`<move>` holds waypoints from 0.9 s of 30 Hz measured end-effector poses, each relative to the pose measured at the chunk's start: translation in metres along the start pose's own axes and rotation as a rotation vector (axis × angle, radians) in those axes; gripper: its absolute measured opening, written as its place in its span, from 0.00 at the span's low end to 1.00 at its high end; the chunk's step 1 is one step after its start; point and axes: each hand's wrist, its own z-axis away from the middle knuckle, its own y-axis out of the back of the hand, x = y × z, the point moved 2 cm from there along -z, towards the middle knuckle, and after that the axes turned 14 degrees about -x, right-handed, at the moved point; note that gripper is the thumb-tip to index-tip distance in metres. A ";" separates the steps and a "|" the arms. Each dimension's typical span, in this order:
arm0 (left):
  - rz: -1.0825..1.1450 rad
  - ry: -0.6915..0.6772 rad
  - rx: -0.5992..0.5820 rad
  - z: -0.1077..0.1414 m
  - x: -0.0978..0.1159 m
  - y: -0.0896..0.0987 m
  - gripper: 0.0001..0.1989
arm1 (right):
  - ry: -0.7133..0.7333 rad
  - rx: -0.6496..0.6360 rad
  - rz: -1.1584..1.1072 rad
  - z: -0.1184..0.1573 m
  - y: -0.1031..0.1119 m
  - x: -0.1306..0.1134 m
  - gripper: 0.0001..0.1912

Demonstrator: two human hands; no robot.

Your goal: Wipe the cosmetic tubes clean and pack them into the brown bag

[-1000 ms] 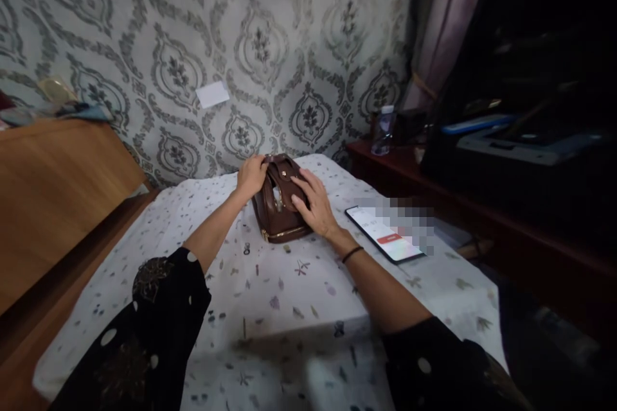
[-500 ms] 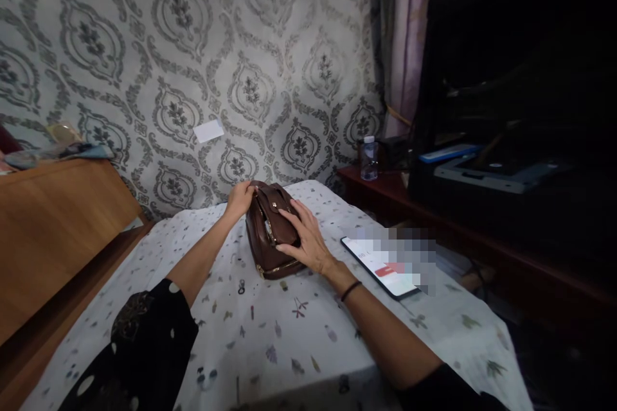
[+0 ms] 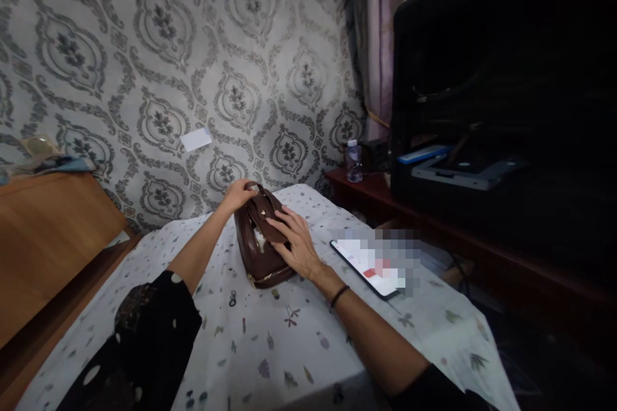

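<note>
A brown leather handbag [image 3: 245, 250] with gold zips and a flap pocket lies on the patterned white cloth [image 3: 270, 340]. At its top end, near the carry handle, my left hand [image 3: 240, 195] has its fingers closed on the edge. My right hand [image 3: 297, 245] rests on the front of the bag, fingers stretched out across the pocket and thumb lower down by the pocket's zip. Something pale shows at the pocket's side opening; I cannot make out what it is. The bag hides part of my left fingertips.
A lit phone [image 3: 357, 270], partly blurred out, lies right of the bag. A clear bottle [image 3: 353, 162] stands on the dark red table [image 3: 337, 185], with a large black screen [image 3: 482, 77] to the right. A wooden panel [image 3: 58, 231] borders the left side.
The camera view has shifted slightly to the right. At the bag's top the handle now stands up more visibly beside my left hand. My right hand still lies on the front pocket.
</note>
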 end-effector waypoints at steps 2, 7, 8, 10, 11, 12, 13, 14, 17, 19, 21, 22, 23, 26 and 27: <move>0.032 0.005 -0.021 -0.007 0.001 -0.007 0.10 | 0.012 0.001 -0.007 0.000 0.001 0.000 0.22; 0.102 0.025 0.008 -0.015 0.001 -0.020 0.07 | 0.023 -0.001 0.010 0.001 0.000 0.001 0.22; 0.117 0.027 0.023 -0.015 0.001 -0.021 0.08 | 0.021 -0.001 0.020 0.001 0.000 0.000 0.23; 0.150 0.028 0.054 -0.014 0.003 -0.022 0.08 | 0.008 -0.011 0.033 0.001 0.000 -0.001 0.23; 0.170 0.026 0.066 -0.013 0.004 -0.023 0.08 | -0.001 -0.018 0.034 0.000 0.000 -0.002 0.24; 0.193 0.023 0.075 -0.011 0.005 -0.023 0.08 | -0.009 -0.026 0.031 0.000 0.001 -0.003 0.25; 0.219 0.018 0.081 -0.009 0.007 -0.024 0.09 | -0.015 -0.034 0.026 -0.001 0.001 -0.003 0.25; 0.246 0.011 0.083 -0.007 0.008 -0.025 0.09 | -0.019 -0.039 0.020 -0.001 0.002 -0.004 0.26; 0.316 -0.018 0.070 0.002 0.014 -0.027 0.11 | -0.029 -0.052 0.013 -0.003 0.004 -0.005 0.27; 0.343 -0.045 0.045 0.008 0.018 -0.027 0.12 | -0.035 -0.058 0.022 -0.004 0.004 -0.004 0.26; 0.356 -0.070 0.007 0.014 0.022 -0.028 0.13 | -0.038 -0.060 0.037 -0.005 0.004 -0.004 0.26; 0.359 -0.080 -0.013 0.017 0.024 -0.027 0.14 | -0.039 -0.059 0.045 -0.005 0.004 -0.004 0.26; 0.359 -0.088 -0.034 0.020 0.026 -0.027 0.14 | -0.040 -0.059 0.052 -0.005 0.004 -0.003 0.27; 0.349 -0.099 -0.085 0.025 0.028 -0.024 0.15 | -0.039 -0.074 0.057 -0.004 0.005 -0.004 0.28; 0.341 -0.099 -0.096 0.025 0.029 -0.022 0.15 | -0.037 -0.079 0.049 -0.004 0.005 -0.004 0.29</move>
